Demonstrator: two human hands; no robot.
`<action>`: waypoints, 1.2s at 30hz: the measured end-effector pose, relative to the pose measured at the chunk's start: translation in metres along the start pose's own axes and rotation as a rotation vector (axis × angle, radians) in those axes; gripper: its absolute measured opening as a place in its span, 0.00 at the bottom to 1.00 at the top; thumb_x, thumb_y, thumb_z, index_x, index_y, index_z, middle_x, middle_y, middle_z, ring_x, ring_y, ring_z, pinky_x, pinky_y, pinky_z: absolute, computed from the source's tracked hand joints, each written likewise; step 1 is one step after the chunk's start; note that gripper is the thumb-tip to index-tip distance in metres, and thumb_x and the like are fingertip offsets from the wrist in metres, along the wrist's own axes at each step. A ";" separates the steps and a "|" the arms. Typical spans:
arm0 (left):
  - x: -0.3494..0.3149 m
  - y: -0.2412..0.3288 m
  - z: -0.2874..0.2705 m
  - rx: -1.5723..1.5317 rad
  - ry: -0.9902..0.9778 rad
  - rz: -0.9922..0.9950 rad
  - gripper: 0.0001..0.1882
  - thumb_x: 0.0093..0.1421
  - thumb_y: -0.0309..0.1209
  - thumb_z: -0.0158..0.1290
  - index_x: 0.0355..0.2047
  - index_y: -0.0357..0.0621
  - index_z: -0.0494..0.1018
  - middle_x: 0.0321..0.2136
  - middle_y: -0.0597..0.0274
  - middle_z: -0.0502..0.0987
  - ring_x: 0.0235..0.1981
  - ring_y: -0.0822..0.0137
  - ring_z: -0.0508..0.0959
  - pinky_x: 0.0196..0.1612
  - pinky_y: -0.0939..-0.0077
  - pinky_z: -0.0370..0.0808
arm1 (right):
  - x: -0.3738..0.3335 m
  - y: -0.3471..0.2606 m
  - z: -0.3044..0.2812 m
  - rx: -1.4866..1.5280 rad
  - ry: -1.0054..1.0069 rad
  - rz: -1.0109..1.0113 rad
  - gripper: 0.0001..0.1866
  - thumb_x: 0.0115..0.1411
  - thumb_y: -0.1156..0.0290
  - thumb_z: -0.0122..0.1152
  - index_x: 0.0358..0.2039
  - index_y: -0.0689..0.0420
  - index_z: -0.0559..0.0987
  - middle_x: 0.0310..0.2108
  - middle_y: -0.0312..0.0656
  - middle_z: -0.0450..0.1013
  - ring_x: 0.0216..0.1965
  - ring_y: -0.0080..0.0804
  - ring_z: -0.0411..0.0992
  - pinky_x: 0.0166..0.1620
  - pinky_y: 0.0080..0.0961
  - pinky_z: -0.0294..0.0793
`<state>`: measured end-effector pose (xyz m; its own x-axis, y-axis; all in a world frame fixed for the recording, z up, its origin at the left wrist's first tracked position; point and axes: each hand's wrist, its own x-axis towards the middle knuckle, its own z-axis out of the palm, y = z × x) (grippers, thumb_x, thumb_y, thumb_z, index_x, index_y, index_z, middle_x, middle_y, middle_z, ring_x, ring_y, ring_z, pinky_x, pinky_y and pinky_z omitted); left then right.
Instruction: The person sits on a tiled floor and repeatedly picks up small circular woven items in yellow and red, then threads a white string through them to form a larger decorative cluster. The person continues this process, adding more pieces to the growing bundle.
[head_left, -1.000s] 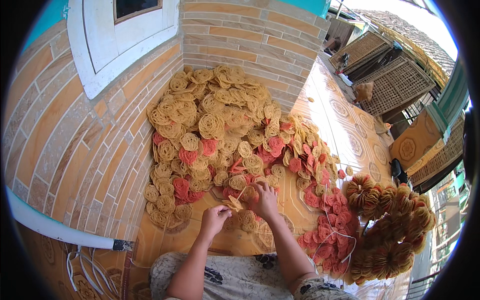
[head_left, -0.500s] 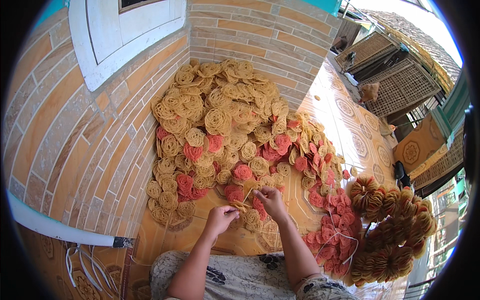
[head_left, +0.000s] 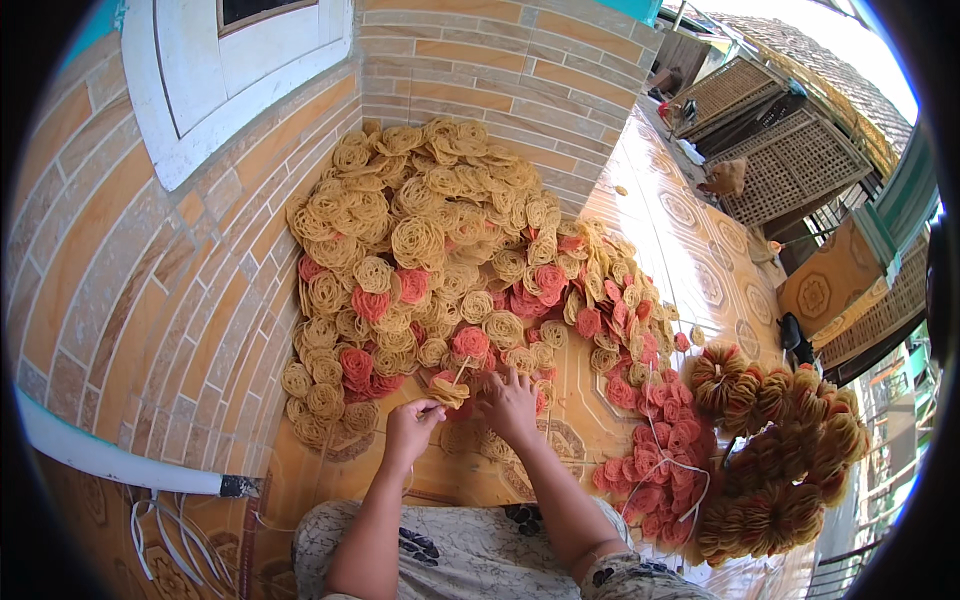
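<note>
Crackers: my left hand (head_left: 412, 428) pinches a small stack of yellow coil crackers (head_left: 449, 391), a thin stick (head_left: 461, 371) poking above it; right hand (head_left: 507, 403) spread flat just beside it on the pile (head_left: 430, 250). Keep pinch firm, stack aligned.

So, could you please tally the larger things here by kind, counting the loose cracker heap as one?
hands: 2, the left hand and the right hand
small cracker stack pinched by the left hand: 1
loose cracker heap: 1
cluster of strung cracker bundles: 1
white pipe: 1
white window frame: 1
total: 7
</note>
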<state>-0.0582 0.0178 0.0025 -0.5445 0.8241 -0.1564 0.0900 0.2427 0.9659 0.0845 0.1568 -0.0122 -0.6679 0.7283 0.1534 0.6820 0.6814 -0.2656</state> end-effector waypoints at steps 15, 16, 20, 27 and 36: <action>-0.006 0.001 0.013 0.060 -0.170 -0.057 0.11 0.58 0.33 0.57 0.35 0.37 0.80 0.26 0.60 0.83 0.29 0.72 0.82 0.34 0.79 0.75 | 0.015 0.020 -0.043 0.590 0.164 0.381 0.11 0.57 0.65 0.63 0.30 0.60 0.82 0.29 0.41 0.76 0.34 0.29 0.72 0.40 0.27 0.69; -0.007 0.003 0.013 0.072 -0.174 -0.061 0.11 0.58 0.32 0.57 0.35 0.37 0.80 0.26 0.60 0.83 0.29 0.73 0.82 0.34 0.79 0.75 | 0.015 0.018 -0.044 0.666 0.138 0.402 0.11 0.58 0.64 0.63 0.30 0.61 0.81 0.28 0.40 0.75 0.33 0.27 0.71 0.39 0.26 0.69; -0.008 0.006 0.013 0.112 -0.190 -0.062 0.11 0.58 0.32 0.57 0.35 0.37 0.80 0.26 0.60 0.83 0.29 0.72 0.82 0.33 0.79 0.75 | 0.017 0.014 -0.044 0.724 0.185 0.345 0.14 0.60 0.64 0.61 0.31 0.64 0.80 0.26 0.37 0.73 0.31 0.23 0.68 0.37 0.24 0.68; -0.003 -0.003 0.009 0.105 -0.080 -0.047 0.09 0.59 0.30 0.56 0.33 0.34 0.79 0.26 0.61 0.82 0.28 0.76 0.80 0.33 0.81 0.73 | 0.009 0.020 -0.035 0.747 -0.178 0.196 0.18 0.57 0.57 0.63 0.40 0.58 0.78 0.36 0.42 0.72 0.41 0.33 0.70 0.47 0.30 0.67; -0.008 0.008 0.005 0.285 -0.095 -0.049 0.09 0.58 0.29 0.57 0.34 0.36 0.79 0.26 0.59 0.82 0.28 0.72 0.81 0.34 0.78 0.74 | 0.010 0.031 -0.008 0.538 -0.100 0.218 0.18 0.51 0.68 0.68 0.41 0.61 0.76 0.25 0.41 0.77 0.24 0.28 0.73 0.30 0.24 0.72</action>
<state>-0.0491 0.0162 0.0105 -0.4742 0.8491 -0.2327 0.3034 0.4057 0.8622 0.1010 0.1863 -0.0116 -0.5720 0.8191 -0.0424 0.5771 0.3651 -0.7305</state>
